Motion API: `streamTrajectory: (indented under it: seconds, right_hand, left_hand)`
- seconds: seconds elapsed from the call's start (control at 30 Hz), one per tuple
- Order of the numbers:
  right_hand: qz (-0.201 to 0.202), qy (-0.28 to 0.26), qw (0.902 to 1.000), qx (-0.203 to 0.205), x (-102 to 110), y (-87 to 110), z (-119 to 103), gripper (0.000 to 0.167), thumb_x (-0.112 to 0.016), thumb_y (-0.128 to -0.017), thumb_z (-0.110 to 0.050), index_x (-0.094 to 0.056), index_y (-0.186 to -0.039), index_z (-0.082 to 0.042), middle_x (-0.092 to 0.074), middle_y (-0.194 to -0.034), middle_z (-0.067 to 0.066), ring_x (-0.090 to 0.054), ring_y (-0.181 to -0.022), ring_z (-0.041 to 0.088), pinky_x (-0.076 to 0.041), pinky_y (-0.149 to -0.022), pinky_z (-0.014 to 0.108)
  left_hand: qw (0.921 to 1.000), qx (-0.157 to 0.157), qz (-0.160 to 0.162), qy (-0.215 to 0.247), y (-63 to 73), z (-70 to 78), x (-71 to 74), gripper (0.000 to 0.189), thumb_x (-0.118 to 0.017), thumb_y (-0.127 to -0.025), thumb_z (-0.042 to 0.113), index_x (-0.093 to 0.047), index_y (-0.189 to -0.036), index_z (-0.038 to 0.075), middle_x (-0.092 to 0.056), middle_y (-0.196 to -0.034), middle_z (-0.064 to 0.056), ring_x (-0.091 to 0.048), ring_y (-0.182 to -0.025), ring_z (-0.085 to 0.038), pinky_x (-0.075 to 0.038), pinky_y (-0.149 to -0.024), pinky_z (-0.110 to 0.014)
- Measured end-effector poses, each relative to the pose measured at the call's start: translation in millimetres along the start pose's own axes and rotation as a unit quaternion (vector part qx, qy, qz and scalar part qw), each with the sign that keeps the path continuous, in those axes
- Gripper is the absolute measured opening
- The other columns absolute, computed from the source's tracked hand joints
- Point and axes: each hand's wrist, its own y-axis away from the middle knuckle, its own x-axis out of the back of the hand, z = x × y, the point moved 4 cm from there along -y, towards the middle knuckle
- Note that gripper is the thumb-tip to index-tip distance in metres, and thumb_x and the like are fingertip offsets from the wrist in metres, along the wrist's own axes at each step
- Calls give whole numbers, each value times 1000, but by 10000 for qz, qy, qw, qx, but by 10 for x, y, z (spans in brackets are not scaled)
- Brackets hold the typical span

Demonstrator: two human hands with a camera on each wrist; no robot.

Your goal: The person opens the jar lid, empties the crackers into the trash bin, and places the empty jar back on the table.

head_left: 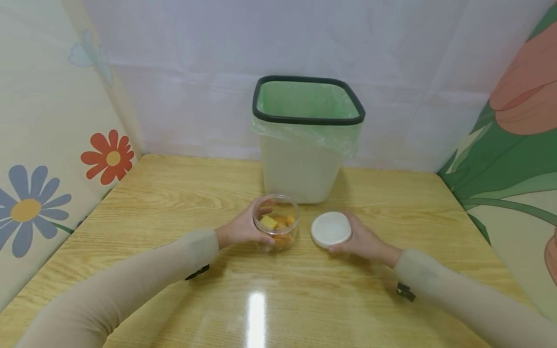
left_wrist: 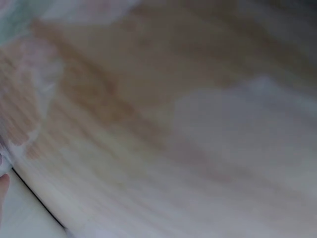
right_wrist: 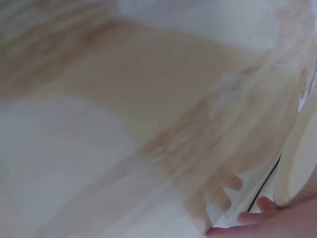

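A clear round jar [head_left: 278, 237] holding orange and yellow pieces [head_left: 278, 223] stands uncovered at mid-table in the head view. My left hand [head_left: 243, 226] grips it from the left, thumb in front and fingers behind. To its right, my right hand [head_left: 361, 239] holds a white round lid [head_left: 330, 229] by its right edge, apart from the jar. In the right wrist view the lid [right_wrist: 299, 153] appears at the right edge, with fingertips [right_wrist: 267, 204] beneath it. Only a sliver of the left hand [left_wrist: 3, 188] enters the left wrist view.
Behind the jar stands a white bin [head_left: 300, 169] with a dark rim and a green-tinted liner [head_left: 309, 99]. The wooden table [head_left: 174, 193] meets a pale cloth [head_left: 187, 96] at the back. Flower-patterned panels [head_left: 30, 121] flank both sides.
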Motion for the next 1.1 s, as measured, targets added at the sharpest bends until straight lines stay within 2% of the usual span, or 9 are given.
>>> streamTrajectory:
  seconds: [0.17, 0.37, 0.57, 0.63, 0.73, 0.87, 1.0, 1.1]
  right_hand:
    - [-72, -50, 9999, 121, -9, -10, -4, 106, -89, -68, -20, -22, -142, 18, -41, -134, 38, -47, -120, 50, -34, -104, 61]
    - [-192, 65, 9992, 334, -29, -28, 12, 102, -91, -65, -21, -31, -139, 15, -47, -130, 32, -49, -117, 46, -37, -102, 60]
    - [-360, 581, 9976, 68, -20, -18, -17, 101, -91, -64, -27, -33, -134, 19, -47, -126, 36, -50, -114, 48, -40, -99, 61]
    - [-413, 607, 9973, -37, -9, -21, -10, 102, -90, -67, -28, -31, -134, 20, -45, -128, 38, -49, -115, 50, -39, -99, 61]
    - [-460, 576, 9972, -130, 28, -33, -27, 104, -86, -72, -28, -24, -138, 23, -38, -133, 43, -42, -122, 55, -34, -102, 63]
    - [-385, 623, 9969, -296, 113, -67, -84, 104, -80, -80, -32, -17, -141, 23, -28, -141, 44, -31, -130, 56, -26, -107, 63]
    - [-246, 511, 9973, -467, 226, -99, -157, 99, -74, -86, -37, -17, -144, 18, -27, -145, 39, -29, -132, 54, -26, -108, 62]
    - [-44, 381, 9984, -414, 334, -132, -219, 90, -72, -88, -34, -22, -144, 16, -31, -145, 37, -30, -132, 53, -28, -107, 61]
  left_hand:
    - [10000, -61, -45, -1, 26, 17, 4, 110, -88, -69, 8, -17, -153, 11, -21, -155, -19, -21, -141, -42, -31, -107, -58]
    - [9998, -113, -140, 85, 58, 40, 8, 113, -90, -67, 20, -17, -153, 13, -19, -156, -18, -19, -142, -42, -31, -107, -59]
    - [9997, -140, -123, 128, 73, 72, 28, 111, -89, -68, 18, -18, -153, 15, -20, -156, -15, -19, -142, -41, -34, -106, -57]
    - [9998, -139, -109, 114, 81, 83, 37, 110, -89, -69, 15, -18, -153, 15, -20, -156, -15, -20, -142, -40, -34, -105, -57]
    - [9997, -177, -140, 109, 103, 106, 47, 110, -88, -71, 19, -16, -153, 14, -18, -156, -17, -19, -142, -41, -35, -105, -57]
    - [9997, -181, -134, 95, 139, 137, 67, 110, -88, -71, 23, -15, -153, 14, -16, -157, -18, -18, -143, -40, -34, -105, -58]
    - [9998, -134, -65, 135, 174, 161, 97, 110, -88, -71, 27, -16, -153, 15, -15, -157, -18, -17, -143, -40, -32, -106, -60]
    - [9998, -119, -14, 165, 190, 170, 119, 111, -88, -71, 28, -15, -153, 14, -15, -158, -17, -16, -143, -41, -32, -106, -60]
